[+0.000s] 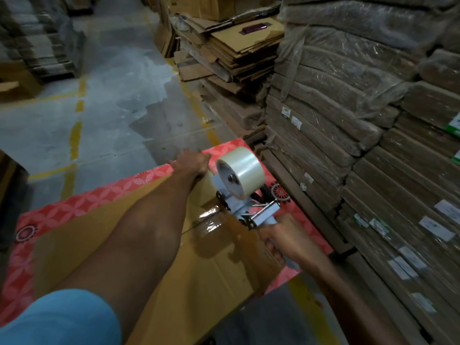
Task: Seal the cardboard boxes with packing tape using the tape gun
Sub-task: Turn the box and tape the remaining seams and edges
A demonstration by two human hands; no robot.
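A brown cardboard box [82, 247] lies on a red patterned table cover [62, 205]. My left hand [193, 163] reaches across it and presses down on the box's far edge, fingers spread. My right hand [283, 237] grips the handle of the tape gun [251, 207], which carries a large roll of clear tape [242, 174]. The gun's front end rests on the box top near the centre seam. A short glossy strip of tape [211, 220] lies on the seam just below the gun.
Tall stacks of plastic-wrapped flat cartons [361, 145] stand close on the right. Loose flattened cartons [236, 53] are piled behind them. Grey concrete floor with yellow lines [74, 140] stretches to the left and beyond, with more cardboard stacks [37, 46] at the far left.
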